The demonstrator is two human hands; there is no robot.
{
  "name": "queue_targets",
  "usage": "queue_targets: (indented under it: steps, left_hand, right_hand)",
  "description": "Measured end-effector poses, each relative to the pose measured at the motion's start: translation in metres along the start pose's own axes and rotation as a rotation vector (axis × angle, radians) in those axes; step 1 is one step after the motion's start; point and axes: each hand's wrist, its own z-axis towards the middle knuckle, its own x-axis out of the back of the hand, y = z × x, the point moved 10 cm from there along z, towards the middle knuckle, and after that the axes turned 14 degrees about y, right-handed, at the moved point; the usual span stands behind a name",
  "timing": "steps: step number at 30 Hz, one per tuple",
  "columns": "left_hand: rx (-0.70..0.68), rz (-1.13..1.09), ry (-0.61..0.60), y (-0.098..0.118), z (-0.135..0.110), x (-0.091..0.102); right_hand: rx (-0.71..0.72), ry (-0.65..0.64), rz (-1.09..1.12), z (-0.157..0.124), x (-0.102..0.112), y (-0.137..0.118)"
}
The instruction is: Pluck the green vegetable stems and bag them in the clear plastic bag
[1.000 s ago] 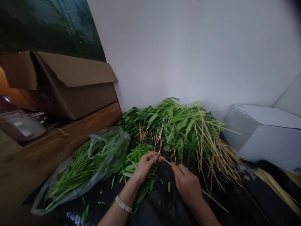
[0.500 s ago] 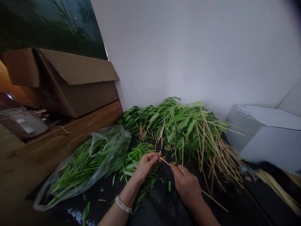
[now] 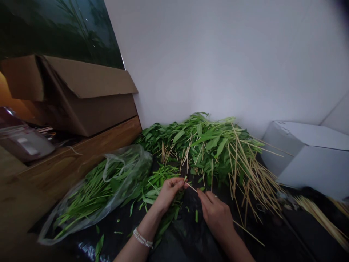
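Note:
My left hand (image 3: 168,193) is closed in a pinch around a short pale-green stem (image 3: 185,178) whose cut end points up. A thin bamboo skewer (image 3: 249,233) runs through my right hand (image 3: 217,214), which is closed on it. The skewer's front end meets the stem at my left fingertips; whether it has gone inside, I cannot tell. Its back end sticks out behind my right palm. Beneath and beside my left hand lies a small pile of leafy green stems (image 3: 159,178). One loose cut stem piece (image 3: 196,216) rests on the black plastic sheet (image 3: 185,234).
Against the wall lies a large heap of leafy greens (image 3: 201,136) with many skewers (image 3: 247,174) jutting out. A clear plastic bag (image 3: 147,156) of greens is at left, below a cardboard box (image 3: 103,112). On the right are a white box (image 3: 316,163) and a skewer bundle (image 3: 321,218).

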Motion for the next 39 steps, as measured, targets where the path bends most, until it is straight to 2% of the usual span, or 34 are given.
queue_targets:
  steps: [13,21,29,39]
  left_hand:
    - [-0.004,-0.004,-0.017,-0.0013,0.0005,-0.0007]
    - [-0.014,0.016,0.002,-0.0008,0.0007,0.0014]
    - [-0.078,0.129,0.007,0.0014,0.0025,0.0023]
    - [0.027,-0.011,0.027,-0.002,0.0021,0.0078]
  right_hand:
    - [-0.016,0.064,0.02,-0.0016,0.0016,0.0009]
    - [-0.03,0.022,0.015,-0.0044,-0.0026,0.0005]
    - [-0.028,0.018,-0.018,-0.006,-0.0051,-0.0006]
    - [-0.04,0.052,0.04,-0.0018,-0.0004,-0.0017]
